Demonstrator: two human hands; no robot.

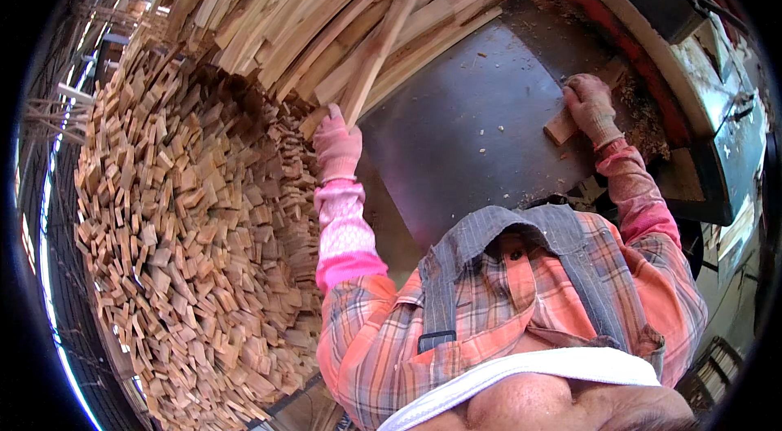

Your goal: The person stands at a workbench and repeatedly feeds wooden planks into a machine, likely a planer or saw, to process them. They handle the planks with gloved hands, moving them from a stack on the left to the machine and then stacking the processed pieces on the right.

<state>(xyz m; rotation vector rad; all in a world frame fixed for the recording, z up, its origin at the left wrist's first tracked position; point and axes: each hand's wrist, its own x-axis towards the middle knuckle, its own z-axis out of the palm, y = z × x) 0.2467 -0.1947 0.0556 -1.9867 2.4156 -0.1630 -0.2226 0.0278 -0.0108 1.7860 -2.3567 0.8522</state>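
Note:
Both of my hands wear pinkish work gloves. My left hand [337, 147] is closed around the near end of a long wooden strip [384, 52], which slants away over the stacked strips at the table's left side. On the right, the fingers of my right hand [590, 107] curl down over another piece of wood [559, 128]. Its squared end sticks out to the left of that hand, while the glove covers part of its length. Beneath it lies the smooth grey metal table [464, 125], dotted with small wood chips.
Many long strips [318, 3] are heaped at the far left. Below them rises a tall stack of wood pieces [191, 215], cut ends facing out. A machine housing with a red-edged side [643, 32] curves along the right, with shavings [643, 109] gathered beside it.

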